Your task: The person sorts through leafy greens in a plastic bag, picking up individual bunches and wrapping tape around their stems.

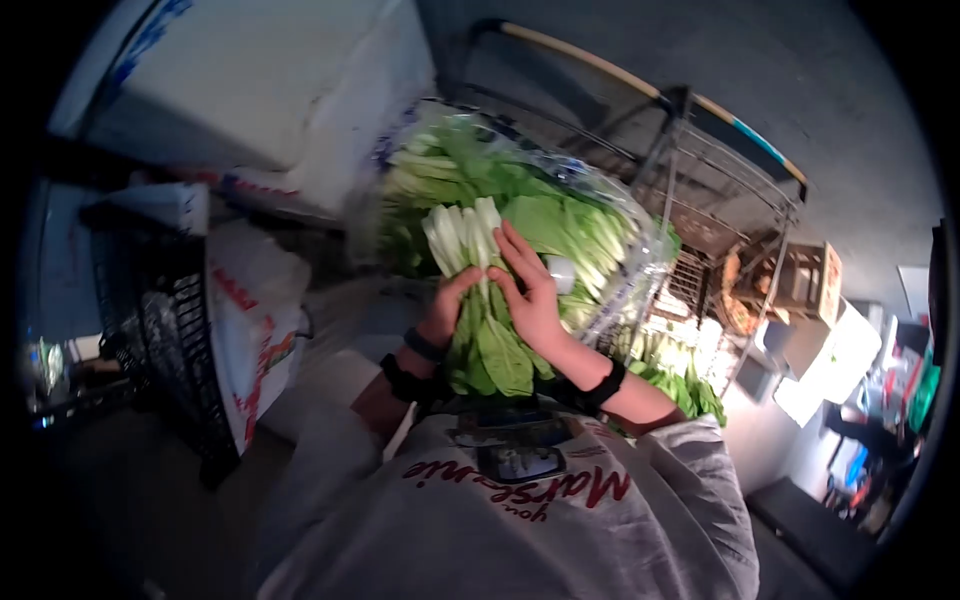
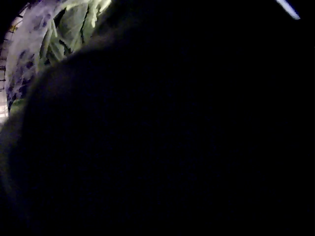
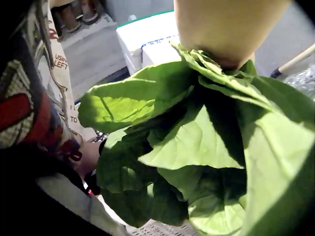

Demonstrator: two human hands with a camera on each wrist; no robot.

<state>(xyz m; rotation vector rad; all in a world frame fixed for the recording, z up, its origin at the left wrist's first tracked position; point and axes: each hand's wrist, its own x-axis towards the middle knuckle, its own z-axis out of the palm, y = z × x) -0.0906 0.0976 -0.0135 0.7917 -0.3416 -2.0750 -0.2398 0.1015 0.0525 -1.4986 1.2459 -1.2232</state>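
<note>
A bunch of leafy greens (image 1: 492, 345) with thick white stems is between both hands, stems away from the body, leaves toward the shirt. My left hand (image 1: 449, 304) grips its left side, thumb across the front and fingers mostly hidden behind. Against the right side lies my right hand (image 1: 527, 292), with straight fingers along the stems and the thumb on the front. Broad leaves (image 3: 197, 140) fill the right wrist view below part of my right hand (image 3: 226, 29). The left wrist view is mostly dark, with some leaves (image 2: 74, 24) at its upper left.
More greens (image 1: 560, 215) lie in clear plastic beyond the hands. A metal cart frame (image 1: 668, 150) stands behind them. White boxes (image 1: 240, 90) are at the upper left, a black crate (image 1: 170, 330) at the left, and further greens (image 1: 680, 385) at the right.
</note>
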